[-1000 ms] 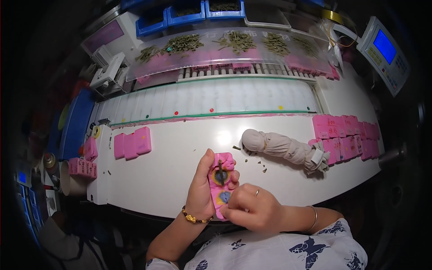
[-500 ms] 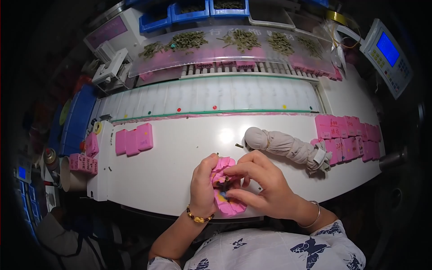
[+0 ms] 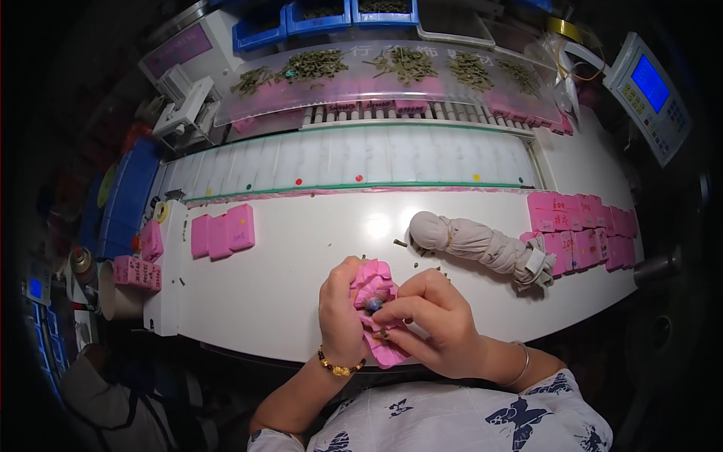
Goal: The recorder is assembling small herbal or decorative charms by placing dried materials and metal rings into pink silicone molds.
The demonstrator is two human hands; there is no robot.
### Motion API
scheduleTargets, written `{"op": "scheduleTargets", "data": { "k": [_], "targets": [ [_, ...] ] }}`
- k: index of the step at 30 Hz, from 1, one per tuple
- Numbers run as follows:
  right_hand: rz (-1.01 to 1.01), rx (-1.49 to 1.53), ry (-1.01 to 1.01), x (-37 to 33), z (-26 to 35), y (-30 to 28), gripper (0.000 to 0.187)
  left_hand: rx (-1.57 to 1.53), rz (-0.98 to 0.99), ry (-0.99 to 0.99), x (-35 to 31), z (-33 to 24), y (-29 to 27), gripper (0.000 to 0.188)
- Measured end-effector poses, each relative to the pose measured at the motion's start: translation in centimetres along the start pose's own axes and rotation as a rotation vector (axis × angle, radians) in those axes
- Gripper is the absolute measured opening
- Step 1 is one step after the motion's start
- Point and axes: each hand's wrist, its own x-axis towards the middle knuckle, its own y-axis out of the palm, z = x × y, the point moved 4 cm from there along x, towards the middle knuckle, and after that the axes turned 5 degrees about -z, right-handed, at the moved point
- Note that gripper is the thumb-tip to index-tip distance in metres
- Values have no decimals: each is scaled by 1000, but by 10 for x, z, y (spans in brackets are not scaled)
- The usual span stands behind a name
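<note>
My left hand (image 3: 341, 313) is closed round a pink rubber mould (image 3: 375, 280), split open and bent back, near the table's front edge. A small blue piece (image 3: 374, 304) shows in the mould's middle. My right hand (image 3: 440, 324) has its thumb and index finger drawn together at the opening, beside the blue piece. A small greenish-brown bit (image 3: 385, 333) shows by those fingertips; what they pinch is partly hidden. Beyond the right hand lies a bound grey cloth bundle (image 3: 482, 245), with small dark crumbs on the white table (image 3: 286, 301) near it.
Pink blocks (image 3: 224, 231) lie at left and more pink blocks (image 3: 565, 250) at right. Behind are a long white panel (image 3: 354, 158) and a translucent shelf (image 3: 361, 83) bearing greenish sticks (image 3: 407, 66). A display unit (image 3: 648, 87) stands far right, blue bins (image 3: 320, 15) at the back.
My right hand's fingertips have drawn closer together and down a little. The mould is turned slightly, and the blue piece shows more plainly. More crumbs lie beyond the right hand.
</note>
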Motion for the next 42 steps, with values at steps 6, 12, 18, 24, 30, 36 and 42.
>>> {"op": "scheduleTargets", "data": {
  "k": [6,12,18,24,30,36,42],
  "targets": [
    [-31,-136,-180,-3,8,-4,31,-14,28,-32,-1,-4,9,32],
    [-202,299,173,11,-20,-32,27,277,139,25,9,-12,-7,28],
    [36,283,439,19,-37,-42,39,847,303,368,-2,-31,-2,39],
    [214,-272,153,15,-33,-28,46,1175,401,704,-14,-51,27,35],
    [188,-400,-47,19,-23,-12,47,1561,464,807,-22,-41,40,17],
    [205,-259,62,20,-25,-16,42,1481,447,745,-17,-42,35,12],
    [175,-169,125,20,-25,-21,23,1260,384,618,-9,-45,29,9]
  ]
}}
